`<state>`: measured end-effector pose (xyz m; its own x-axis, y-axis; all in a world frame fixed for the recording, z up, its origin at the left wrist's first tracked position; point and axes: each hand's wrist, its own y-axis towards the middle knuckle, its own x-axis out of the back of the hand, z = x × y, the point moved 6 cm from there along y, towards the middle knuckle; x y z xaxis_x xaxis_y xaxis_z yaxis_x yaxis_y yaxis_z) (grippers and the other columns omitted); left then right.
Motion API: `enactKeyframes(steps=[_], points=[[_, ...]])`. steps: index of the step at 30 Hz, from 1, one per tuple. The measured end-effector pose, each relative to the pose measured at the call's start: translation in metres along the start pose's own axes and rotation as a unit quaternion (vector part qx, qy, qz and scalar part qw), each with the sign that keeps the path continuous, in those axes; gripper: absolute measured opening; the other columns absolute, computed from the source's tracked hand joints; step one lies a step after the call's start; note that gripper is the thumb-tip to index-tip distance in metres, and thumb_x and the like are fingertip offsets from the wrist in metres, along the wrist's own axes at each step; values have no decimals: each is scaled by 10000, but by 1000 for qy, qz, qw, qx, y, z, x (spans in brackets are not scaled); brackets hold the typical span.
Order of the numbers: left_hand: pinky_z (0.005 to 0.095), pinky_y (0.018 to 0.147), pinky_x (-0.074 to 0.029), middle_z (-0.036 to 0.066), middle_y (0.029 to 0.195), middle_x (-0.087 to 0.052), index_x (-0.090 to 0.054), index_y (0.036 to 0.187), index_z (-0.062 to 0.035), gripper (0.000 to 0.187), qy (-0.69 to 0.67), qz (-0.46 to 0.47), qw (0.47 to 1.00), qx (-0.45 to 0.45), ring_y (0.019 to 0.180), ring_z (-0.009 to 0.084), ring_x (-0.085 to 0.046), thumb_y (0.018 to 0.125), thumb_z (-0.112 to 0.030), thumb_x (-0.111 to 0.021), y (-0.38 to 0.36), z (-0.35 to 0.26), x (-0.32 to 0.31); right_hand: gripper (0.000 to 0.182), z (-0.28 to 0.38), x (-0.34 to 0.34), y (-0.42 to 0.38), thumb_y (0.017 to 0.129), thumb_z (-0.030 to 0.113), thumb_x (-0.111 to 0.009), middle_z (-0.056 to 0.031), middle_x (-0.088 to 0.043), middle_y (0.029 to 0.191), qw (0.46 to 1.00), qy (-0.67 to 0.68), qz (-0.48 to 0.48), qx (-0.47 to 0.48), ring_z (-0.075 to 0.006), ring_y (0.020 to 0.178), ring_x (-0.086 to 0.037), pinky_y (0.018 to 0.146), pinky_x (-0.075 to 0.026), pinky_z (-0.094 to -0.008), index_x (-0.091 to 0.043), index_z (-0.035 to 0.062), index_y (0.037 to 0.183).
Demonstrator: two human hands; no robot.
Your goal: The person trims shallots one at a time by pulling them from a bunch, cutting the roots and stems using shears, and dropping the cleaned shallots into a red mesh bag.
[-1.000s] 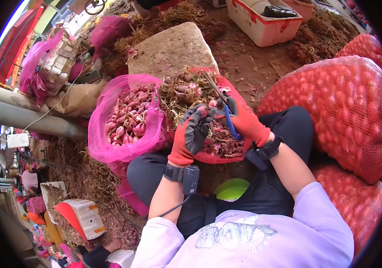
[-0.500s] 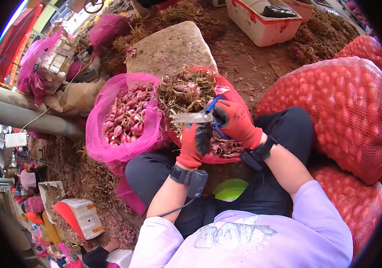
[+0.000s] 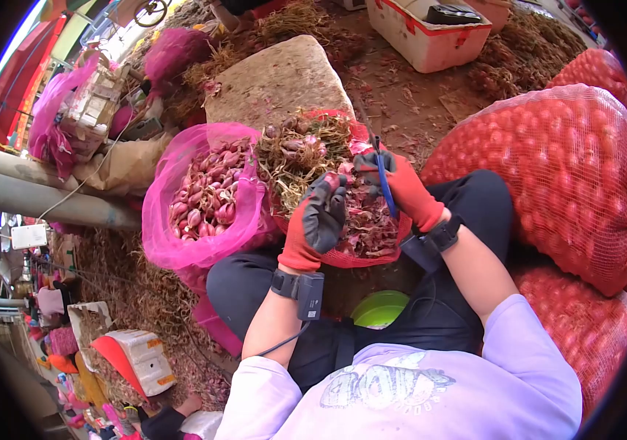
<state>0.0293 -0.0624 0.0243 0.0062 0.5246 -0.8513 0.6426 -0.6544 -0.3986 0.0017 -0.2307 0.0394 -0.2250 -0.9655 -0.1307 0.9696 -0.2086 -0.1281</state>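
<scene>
head view: scissors (image 3: 386, 185) are pointing away from the wearer, no longer crossing the left hand (image 3: 318, 218), apparently leaving the shallot (image 3: 332, 180) clear. half-curled left fingers are pinching it above a red mesh sack (image 3: 363, 261); the right hand's (image 3: 406, 189) fingers are wrapping closely around blue handles.

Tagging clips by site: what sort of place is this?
Probably an informal produce-handling yard: a pink mesh bag of reddish bulbs, bulging red net sacks, and dried plant litter heaped on bare ground.
</scene>
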Motion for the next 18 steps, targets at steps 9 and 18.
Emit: enactKeyframes(steps=[9, 18], points=[[199, 739, -497, 31, 1080, -615, -574, 1133, -54, 204, 119, -1, 979, -162, 955, 96, -582, 939, -112, -547, -11, -32, -6, 583, 33, -27, -29, 730, 517, -675, -176, -596, 1004, 831, -536, -25, 145, -339, 923, -597, 773, -472, -421, -573, 45, 1058], [206, 723, -499, 33, 1039, -635, -580, 1101, -52, 192, 206, -38, 950, -230, 870, 95, -606, 915, -100, -589, -9, -38, -3, 430, 14, -24, -22, 771, 433, -660, -154, -603, 696, 839, -536, 16, 97, -315, 656, -616, 612, -469, -409, -626, 30, 917]])
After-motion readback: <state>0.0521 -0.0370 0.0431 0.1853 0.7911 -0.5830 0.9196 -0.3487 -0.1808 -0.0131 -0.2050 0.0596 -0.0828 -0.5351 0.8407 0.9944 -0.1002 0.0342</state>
